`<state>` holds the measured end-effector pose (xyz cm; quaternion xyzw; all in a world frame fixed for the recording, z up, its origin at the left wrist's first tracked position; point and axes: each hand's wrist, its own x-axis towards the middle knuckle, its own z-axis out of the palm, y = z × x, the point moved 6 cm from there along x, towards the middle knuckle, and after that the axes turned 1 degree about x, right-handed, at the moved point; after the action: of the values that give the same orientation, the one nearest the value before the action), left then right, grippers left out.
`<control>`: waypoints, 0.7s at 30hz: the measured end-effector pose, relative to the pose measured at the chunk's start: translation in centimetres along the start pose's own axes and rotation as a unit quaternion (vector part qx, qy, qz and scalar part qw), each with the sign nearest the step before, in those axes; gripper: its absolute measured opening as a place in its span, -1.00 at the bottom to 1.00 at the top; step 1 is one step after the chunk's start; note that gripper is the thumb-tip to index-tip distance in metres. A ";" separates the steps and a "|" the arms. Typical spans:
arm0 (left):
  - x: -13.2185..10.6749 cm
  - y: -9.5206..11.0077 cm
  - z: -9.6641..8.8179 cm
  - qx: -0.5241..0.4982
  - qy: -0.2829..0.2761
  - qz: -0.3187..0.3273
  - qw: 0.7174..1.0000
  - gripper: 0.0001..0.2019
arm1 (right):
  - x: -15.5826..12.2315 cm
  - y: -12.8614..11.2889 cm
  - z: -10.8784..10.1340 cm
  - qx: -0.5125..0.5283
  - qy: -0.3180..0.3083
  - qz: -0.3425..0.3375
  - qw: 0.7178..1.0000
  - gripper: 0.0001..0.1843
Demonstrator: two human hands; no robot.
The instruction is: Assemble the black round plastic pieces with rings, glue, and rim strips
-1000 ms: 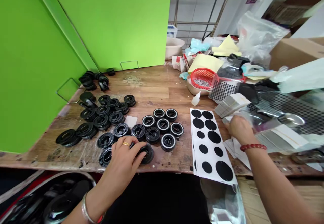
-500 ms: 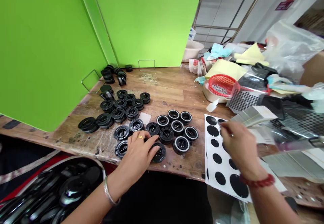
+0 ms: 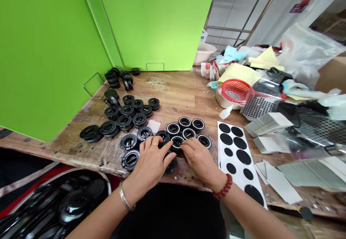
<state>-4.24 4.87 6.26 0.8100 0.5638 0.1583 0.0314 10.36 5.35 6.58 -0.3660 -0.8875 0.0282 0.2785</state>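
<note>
Round black plastic parts with slotted centres stand in a cluster on the bench. One black round part point(image 3: 177, 142), with a pale ring on its top, sits between my hands. My left hand point(image 3: 151, 158) lies over the near parts with fingers apart, its index fingertip at the left edge of that part. My right hand point(image 3: 198, 158) has its fingers pressed together at the right edge of the pale ring. Beneath my left thumb another dark round part point(image 3: 171, 165) is half covered. A white sheet of black round stickers point(image 3: 229, 159) lies right of my right hand.
Green panels point(image 3: 154, 23) stand behind the bench point(image 3: 183, 100). At the right are a red basket point(image 3: 234, 89) of small pieces, a white small bottle point(image 3: 226, 112), and stacked cards point(image 3: 267, 123). Below left, a tub point(image 3: 108, 185) holds glossy black parts.
My right hand has moved left from the sticker sheet to the round part between my hands. That part now shows a pale ring on top. My left hand has shifted slightly.
</note>
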 end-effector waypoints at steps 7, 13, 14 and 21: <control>0.2 0.4 -0.2 0.043 -0.014 0.016 0.999 -0.65 | -0.1 0.8 -0.5 -0.025 -0.021 0.038 0.999 -0.71; 0.5 1.5 -0.2 0.107 -0.002 0.062 0.992 -0.66 | 0.2 0.3 -0.2 -0.061 -0.057 0.039 0.996 -0.78; 0.5 1.4 -0.2 0.114 0.005 0.065 0.991 -0.67 | -0.1 0.7 -0.7 -0.042 -0.038 0.047 0.997 -0.78; -1.4 -0.6 0.2 0.067 0.099 0.070 0.990 -0.60 | -8.8 12.2 -8.6 -0.262 0.039 0.302 0.916 -0.87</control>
<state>-5.20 3.85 5.59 0.8280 0.5154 0.2016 -0.0906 27.61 7.10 6.56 -0.6776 -0.6985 -0.1366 0.1851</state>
